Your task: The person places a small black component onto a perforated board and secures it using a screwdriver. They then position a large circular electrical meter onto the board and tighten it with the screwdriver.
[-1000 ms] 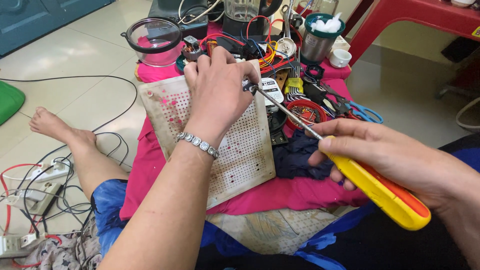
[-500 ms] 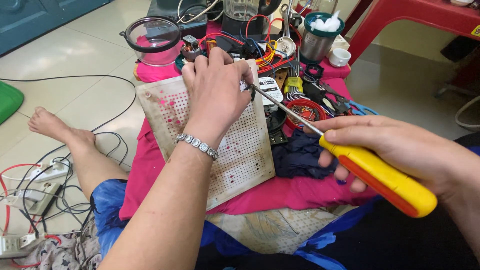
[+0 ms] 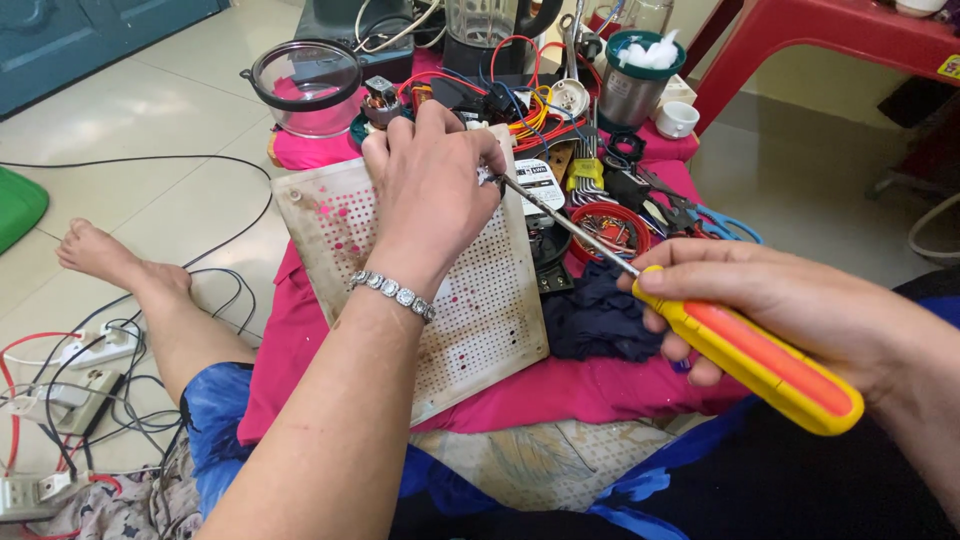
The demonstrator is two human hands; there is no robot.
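Observation:
My left hand (image 3: pixel 432 190) lies on top of a cream perforated panel (image 3: pixel 480 310) and grips its far edge, a silver bracelet on the wrist. My right hand (image 3: pixel 790 305) holds a screwdriver (image 3: pixel 745 350) with a yellow and orange handle. Its metal shaft runs up and left, and the tip meets the panel's top right corner right by my left fingers. The panel rests tilted on a pink cloth (image 3: pixel 600 385) spread over a low surface.
Behind the panel sit a clear blender jar (image 3: pixel 305 85), tangled red, yellow and blue wires (image 3: pixel 520 100), a steel cup (image 3: pixel 640 90), a red roll of wire (image 3: pixel 610 230) and a dark cloth (image 3: pixel 600 315). Power strips and cables (image 3: pixel 70 380) lie at left near my foot (image 3: pixel 95 255). A red table (image 3: pixel 850 30) stands at right.
The screwdriver tip has slid up and left along the panel's edge to the corner by my left fingers. My left hand stays on the panel.

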